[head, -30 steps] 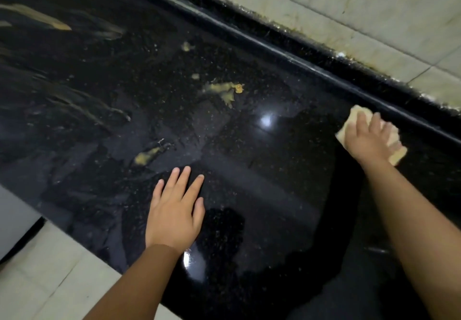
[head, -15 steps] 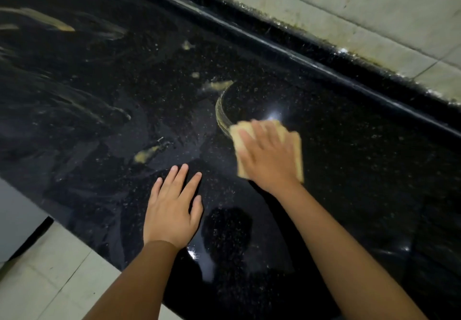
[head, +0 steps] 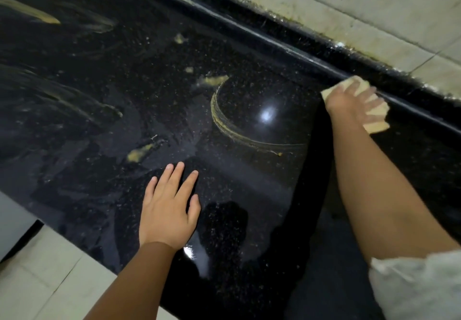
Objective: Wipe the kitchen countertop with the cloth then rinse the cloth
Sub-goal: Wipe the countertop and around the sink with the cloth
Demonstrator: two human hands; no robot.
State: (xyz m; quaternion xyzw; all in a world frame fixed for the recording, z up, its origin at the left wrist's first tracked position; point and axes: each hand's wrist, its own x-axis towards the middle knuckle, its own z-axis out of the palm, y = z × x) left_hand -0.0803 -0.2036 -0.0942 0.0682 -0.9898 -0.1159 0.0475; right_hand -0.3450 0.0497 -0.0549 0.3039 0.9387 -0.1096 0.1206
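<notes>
- Cloth point(head: 374, 111): half a second ago mid-worktop, now swept to the back edge under my right hand point(head: 349, 102), fingers spread flat.
- Smear point(head: 224, 122): fresh yellow arc left behind; wiping unfinished.
- Left hand point(head: 169, 210): flat, empty, unmoved near the front edge.

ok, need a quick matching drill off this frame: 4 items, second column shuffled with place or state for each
Items:
1. cloth
2. left hand
3. curved smear
4. wall tiles

Descriptions:
A. flat on the countertop, fingers spread
B. pale, beyond the counter's back edge
C. under the right hand, by the back edge
D. yellowish arc mid-counter

Pairs: 1-C, 2-A, 3-D, 4-B
</notes>
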